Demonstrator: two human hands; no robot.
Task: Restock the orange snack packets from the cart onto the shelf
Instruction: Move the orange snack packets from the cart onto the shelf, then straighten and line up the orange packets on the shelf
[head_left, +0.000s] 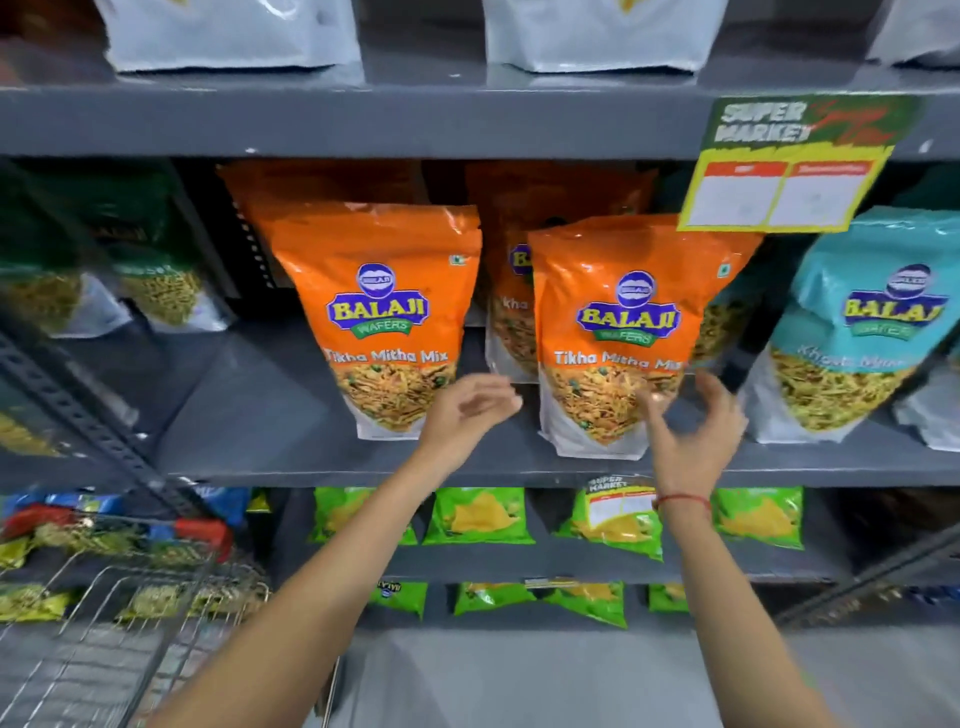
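Observation:
Two orange snack packets stand upright at the front of the grey middle shelf (270, 415): one at the left (382, 312), one at the right (623, 332). More orange packets (509, 291) stand behind them. My left hand (467, 410) hovers open between the two front packets, holding nothing. My right hand (691, 431) is open at the lower right corner of the right packet, fingers spread, close to it or just touching it. The wire cart (130, 613) is at the lower left.
Teal packets (857, 332) stand right of the orange ones, green packets (156, 291) to the left. A yellow price tag (779, 176) hangs from the shelf above. Green packets (478, 514) fill the lower shelves. A slotted upright (78, 410) runs diagonally at the left.

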